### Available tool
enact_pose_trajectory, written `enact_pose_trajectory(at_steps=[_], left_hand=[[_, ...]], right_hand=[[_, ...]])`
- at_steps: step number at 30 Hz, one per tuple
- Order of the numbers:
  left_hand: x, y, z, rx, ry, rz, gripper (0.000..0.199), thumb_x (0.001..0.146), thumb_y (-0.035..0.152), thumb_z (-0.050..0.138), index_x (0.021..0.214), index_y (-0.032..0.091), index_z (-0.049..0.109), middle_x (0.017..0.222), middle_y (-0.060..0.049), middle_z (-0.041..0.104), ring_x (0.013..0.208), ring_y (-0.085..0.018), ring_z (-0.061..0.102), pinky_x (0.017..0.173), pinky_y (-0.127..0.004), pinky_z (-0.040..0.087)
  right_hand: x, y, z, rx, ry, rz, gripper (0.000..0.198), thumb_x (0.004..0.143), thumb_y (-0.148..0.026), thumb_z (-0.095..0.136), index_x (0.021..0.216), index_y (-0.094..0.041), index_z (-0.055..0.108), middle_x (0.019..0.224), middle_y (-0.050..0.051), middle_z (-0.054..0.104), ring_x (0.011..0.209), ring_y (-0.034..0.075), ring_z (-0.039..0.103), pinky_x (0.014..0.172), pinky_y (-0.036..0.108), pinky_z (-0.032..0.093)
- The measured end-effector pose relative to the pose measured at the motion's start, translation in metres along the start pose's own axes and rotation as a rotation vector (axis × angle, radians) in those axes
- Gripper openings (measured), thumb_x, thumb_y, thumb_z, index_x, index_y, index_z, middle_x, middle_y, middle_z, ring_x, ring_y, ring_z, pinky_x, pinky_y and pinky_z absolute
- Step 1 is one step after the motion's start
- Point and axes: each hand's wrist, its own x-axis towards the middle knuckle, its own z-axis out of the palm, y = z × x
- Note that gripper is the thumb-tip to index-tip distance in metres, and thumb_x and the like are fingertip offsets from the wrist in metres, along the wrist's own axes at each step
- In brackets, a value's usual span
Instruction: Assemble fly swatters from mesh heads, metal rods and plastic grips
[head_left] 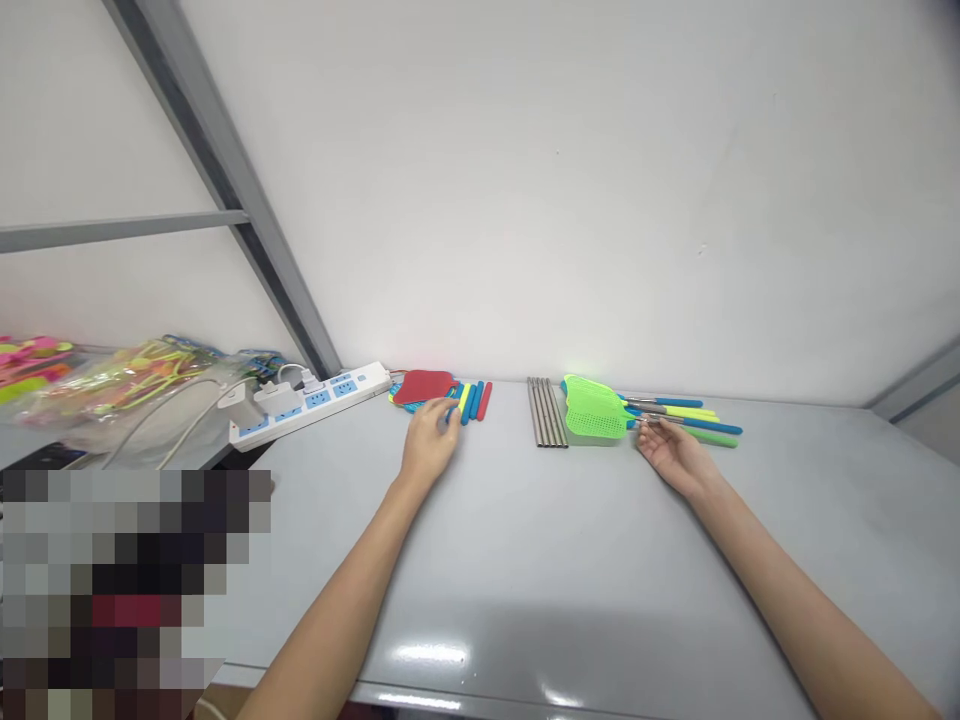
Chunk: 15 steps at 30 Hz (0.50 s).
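My left hand (pixel 429 438) is closed at the back left of the table, its fingertips around what looks like the end of a blue handle grip (pixel 448 413). Beside it lie several loose grips in blue, yellow and red (pixel 484 402). Behind the fingers rests a small pile of fly swatter heads, a red head (pixel 424 386) on top. My right hand (pixel 673 457), palm turned up, has its fingertips closed at the thin shaft of a green fly swatter (pixel 596 415). More assembled swatters lie under and beside it, their blue, yellow and green handles (pixel 712 426) pointing right.
Several metal tubes (pixel 547 412) lie side by side between the hands. A white power strip (pixel 311 405) with plugged-in chargers lies at the left. Plastic bags of colourful parts (pixel 124 385) sit farther left. A white wall stands behind the grey table (pixel 525 560).
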Motion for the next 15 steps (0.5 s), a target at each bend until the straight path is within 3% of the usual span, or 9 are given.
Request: enact_pose_trajectory(at_steps=[2, 5, 11, 15], left_hand=[[0.004, -0.012, -0.004, 0.203, 0.093, 0.065, 0.032, 0.076, 0.033, 0.044, 0.100, 0.018, 0.058, 0.111, -0.007, 0.051, 0.106, -0.020, 0.042, 0.094, -0.032, 0.027], [0.009, -0.029, -0.008, 0.413, 0.142, 0.020, 0.039, 0.075, 0.036, 0.044, 0.110, 0.020, 0.052, 0.121, -0.008, 0.044, 0.114, -0.024, 0.035, 0.094, -0.038, 0.026], [0.011, -0.044, -0.008, 0.578, 0.066, -0.139, 0.048, 0.076, 0.043, 0.039, 0.119, 0.022, 0.042, 0.129, -0.009, 0.036, 0.116, -0.030, 0.030, 0.090, -0.047, 0.027], [0.010, -0.045, -0.006, 0.634, 0.020, -0.109, 0.050, 0.077, 0.043, 0.037, 0.121, 0.019, 0.039, 0.129, -0.010, 0.036, 0.115, -0.030, 0.030, 0.089, -0.047, 0.026]], right_hand=[[0.000, 0.001, 0.000, -0.022, 0.012, -0.003, 0.016, 0.076, -0.008, 0.042, 0.073, -0.013, 0.057, 0.069, 0.007, 0.060, 0.063, 0.012, 0.059, 0.059, 0.023, 0.052], [-0.001, 0.001, 0.002, -0.051, 0.037, -0.007, 0.018, 0.076, -0.008, 0.040, 0.075, -0.013, 0.057, 0.074, 0.008, 0.061, 0.067, 0.014, 0.060, 0.061, 0.024, 0.053], [-0.005, 0.000, 0.005, -0.066, 0.059, -0.001, 0.018, 0.075, -0.007, 0.040, 0.074, -0.012, 0.057, 0.074, 0.011, 0.063, 0.069, 0.016, 0.061, 0.062, 0.026, 0.054], [-0.006, 0.002, 0.006, -0.147, 0.093, -0.010, 0.017, 0.074, -0.008, 0.040, 0.070, -0.012, 0.056, 0.071, 0.012, 0.063, 0.067, 0.017, 0.062, 0.059, 0.027, 0.054]])
